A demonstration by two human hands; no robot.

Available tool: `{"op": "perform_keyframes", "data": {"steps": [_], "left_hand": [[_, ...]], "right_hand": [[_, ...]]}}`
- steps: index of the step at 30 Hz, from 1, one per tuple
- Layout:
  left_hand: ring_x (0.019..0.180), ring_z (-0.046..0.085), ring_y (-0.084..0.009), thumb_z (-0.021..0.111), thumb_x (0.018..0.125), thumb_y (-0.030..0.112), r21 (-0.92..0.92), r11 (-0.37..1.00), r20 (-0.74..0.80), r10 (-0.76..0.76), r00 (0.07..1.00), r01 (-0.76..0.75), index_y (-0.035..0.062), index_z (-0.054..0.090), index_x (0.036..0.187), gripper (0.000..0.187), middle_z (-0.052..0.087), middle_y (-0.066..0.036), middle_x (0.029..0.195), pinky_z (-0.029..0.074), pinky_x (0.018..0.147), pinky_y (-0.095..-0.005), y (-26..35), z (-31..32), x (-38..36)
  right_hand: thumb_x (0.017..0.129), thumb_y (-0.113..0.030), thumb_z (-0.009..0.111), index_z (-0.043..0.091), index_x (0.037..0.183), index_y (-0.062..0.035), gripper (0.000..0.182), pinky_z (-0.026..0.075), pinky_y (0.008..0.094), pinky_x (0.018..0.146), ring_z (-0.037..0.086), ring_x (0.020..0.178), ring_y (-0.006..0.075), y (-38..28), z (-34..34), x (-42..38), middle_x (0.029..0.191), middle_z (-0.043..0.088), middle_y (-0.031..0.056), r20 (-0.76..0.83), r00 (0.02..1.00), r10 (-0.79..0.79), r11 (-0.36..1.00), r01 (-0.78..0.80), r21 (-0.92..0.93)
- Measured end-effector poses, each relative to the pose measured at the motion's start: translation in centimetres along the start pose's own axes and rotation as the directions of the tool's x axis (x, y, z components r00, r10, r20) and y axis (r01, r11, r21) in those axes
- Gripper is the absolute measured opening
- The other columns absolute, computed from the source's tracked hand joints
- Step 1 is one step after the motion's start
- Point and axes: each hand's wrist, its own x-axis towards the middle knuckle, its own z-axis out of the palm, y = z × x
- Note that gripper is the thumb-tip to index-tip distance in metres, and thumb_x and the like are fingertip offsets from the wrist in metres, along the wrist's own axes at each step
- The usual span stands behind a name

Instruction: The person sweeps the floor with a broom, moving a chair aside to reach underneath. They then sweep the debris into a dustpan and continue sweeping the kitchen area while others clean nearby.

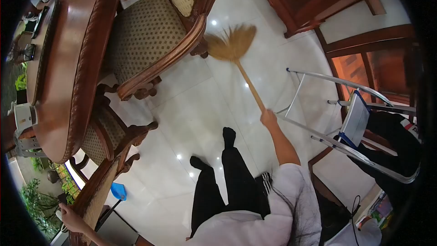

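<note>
My right hand (268, 117) is wrapped round the wooden handle of a straw broom (249, 79). The broom's fanned bristles (231, 43) are on the floor beside the front of a carved armchair (145, 36). At the lower left, my left hand (73, 219) is by the top of the back of a second carved chair (93, 191). Its fingers are curled, and a small pale thing shows at them that I cannot make out.
A long carved wooden table (75, 59) runs along the left. A blue dustpan (119, 191) lies behind the second chair. On the right stands a folding metal stepladder (359, 114) with dark cloth on it. A wooden cabinet (305, 0) is at the top right, above the tiled floor (182, 123).
</note>
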Motion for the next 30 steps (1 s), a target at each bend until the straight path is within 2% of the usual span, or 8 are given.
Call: {"op": "perform_keyframes", "data": {"steps": [1, 9, 15, 19, 21, 27, 29, 30], "left_hand": [[0.073, 0.057, -0.0283, 0.035, 0.083, 0.048, -0.002, 1.000, 0.006, -0.005, 1.000, 0.005, 0.0095, 0.065, 0.087, 0.049, 0.062, -0.011, 0.081, 0.043, 0.060, -0.0380, -0.1, 0.3, 0.2], [0.058, 0.057, -0.0315, 0.040, 0.079, 0.051, -0.008, 0.992, -0.306, 0.117, 0.945, -0.126, 0.0177, 0.066, 0.072, 0.043, 0.059, -0.012, 0.064, 0.044, 0.049, -0.0416, -1.0, 2.5, 0.4], [0.065, 0.058, -0.0320, 0.041, 0.076, 0.055, -0.148, 0.974, -0.180, 0.142, 0.973, -0.169, 0.0189, 0.065, 0.083, 0.044, 0.059, -0.014, 0.071, 0.043, 0.052, -0.0401, -0.5, 2.0, 0.0], [0.077, 0.059, -0.0268, 0.049, 0.079, 0.043, -0.287, 0.803, -0.250, 0.463, 0.850, -0.522, 0.0150, 0.064, 0.091, 0.034, 0.060, -0.011, 0.087, 0.045, 0.063, -0.0336, -2.4, -0.1, -1.5], [0.089, 0.054, -0.0249, 0.055, 0.076, 0.031, -0.479, 0.476, -0.483, 0.559, 0.674, -0.737, 0.0122, 0.060, 0.097, 0.029, 0.057, -0.009, 0.099, 0.042, 0.076, -0.0334, -6.0, 0.3, -1.8], [0.103, 0.048, -0.0228, 0.063, 0.073, 0.018, -0.117, 0.512, -0.578, 0.662, 0.477, -0.851, 0.0083, 0.053, 0.108, 0.037, 0.053, -0.008, 0.108, 0.036, 0.088, -0.0356, -18.3, 0.2, 1.5], [0.101, 0.049, -0.0217, 0.063, 0.073, 0.017, -0.224, 0.490, -0.531, 0.663, 0.527, -0.842, 0.0086, 0.051, 0.110, 0.040, 0.051, -0.009, 0.111, 0.040, 0.086, -0.0341, -19.3, -0.9, 1.4], [0.097, 0.052, -0.0196, 0.063, 0.074, 0.015, -0.502, 0.523, -0.472, 0.501, 0.725, -0.688, 0.0077, 0.049, 0.113, 0.042, 0.050, -0.009, 0.113, 0.044, 0.081, -0.0303, -19.9, 0.0, 1.1]], "right_hand": [[0.073, -0.012, 0.046, 0.055, 0.092, 0.0041, 0.026, 0.046, 0.0414, 0.071, 0.055, 0.079, 0.0370, -1.4, -2.6, -3.0, 0.082, 0.056, 0.0241, 0.180, 0.967, 0.180, 0.982, -0.186, 0.017], [0.073, -0.010, 0.046, 0.053, 0.092, 0.0035, 0.024, 0.048, 0.0361, 0.052, 0.060, 0.057, 0.0297, -13.0, 11.7, -19.9, 0.065, 0.057, 0.0213, 0.341, 0.926, 0.161, 0.757, -0.338, 0.560], [0.074, -0.010, 0.044, 0.045, 0.110, 0.0020, 0.038, 0.047, 0.0358, 0.048, 0.059, 0.054, 0.0282, -24.1, 15.5, -32.9, 0.061, 0.056, 0.0200, 0.474, 0.874, -0.110, 0.899, -0.116, 0.422], [0.073, -0.009, 0.050, 0.039, 0.118, -0.0007, 0.048, 0.040, 0.0297, 0.038, 0.049, 0.041, 0.0175, -25.3, 9.8, -35.6, 0.057, 0.051, 0.0109, 0.804, 0.582, -0.124, 0.593, -0.606, 0.530], [0.073, -0.008, 0.052, 0.031, 0.125, -0.0011, 0.057, 0.034, 0.0252, 0.033, 0.042, 0.037, 0.0132, -22.1, 7.6, -34.3, 0.055, 0.049, 0.0076, 0.849, 0.457, -0.267, 0.385, -0.756, 0.528], [0.078, -0.006, 0.049, 0.033, 0.123, 0.0022, 0.049, 0.034, 0.0240, 0.033, 0.043, 0.039, 0.0122, -22.1, -11.9, -39.3, 0.059, 0.051, 0.0101, 0.713, 0.701, 0.003, 0.559, -0.593, 0.580], [0.079, -0.007, 0.047, 0.036, 0.121, 0.0037, 0.044, 0.034, 0.0235, 0.033, 0.043, 0.039, 0.0118, -22.9, -12.6, -38.2, 0.059, 0.050, 0.0088, 0.515, 0.857, -0.011, 0.567, -0.419, 0.709], [0.079, -0.007, 0.048, 0.038, 0.120, 0.0026, 0.043, 0.034, 0.0231, 0.033, 0.044, 0.039, 0.0115, -23.7, -11.5, -36.1, 0.057, 0.050, 0.0077, 0.455, 0.891, -0.004, 0.564, -0.374, 0.736]]}}
